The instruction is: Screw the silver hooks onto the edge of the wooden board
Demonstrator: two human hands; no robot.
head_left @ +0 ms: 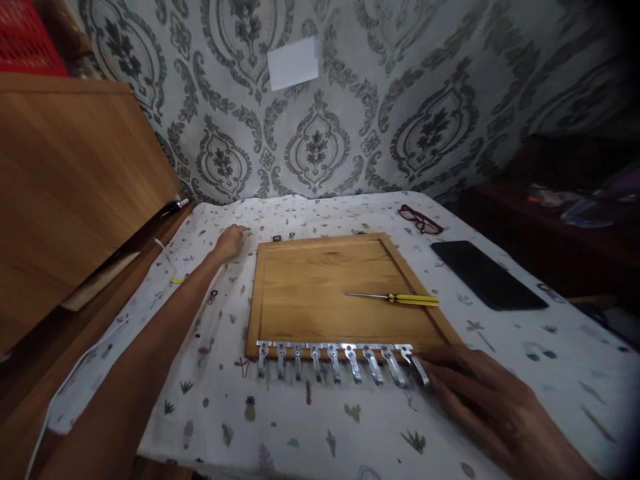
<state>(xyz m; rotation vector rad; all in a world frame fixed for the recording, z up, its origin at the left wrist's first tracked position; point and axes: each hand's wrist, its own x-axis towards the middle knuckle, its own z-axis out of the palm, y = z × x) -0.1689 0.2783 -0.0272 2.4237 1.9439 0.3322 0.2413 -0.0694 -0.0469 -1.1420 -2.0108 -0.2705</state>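
Observation:
A wooden board [315,287] with a raised border lies on the patterned tablecloth. Along its near edge runs a metal hook rail [330,347], its several hooks hanging over the side. A screwdriver [410,300] with a yellow and black handle rests across the board, tip to the left. My right hand [485,400] lies at the board's near right corner, fingers stretched out beside the last hook. Beyond the board's far left corner, my left hand [231,243] is on the cloth with its fingers curled together; whatever they may hold is hidden.
Dark-framed glasses [421,219] and a black phone-like slab [487,275] lie right of the board. At the left stands a wooden cabinet [80,193], with a white cable [65,380] along the table edge. A patterned wall [320,133] closes the back.

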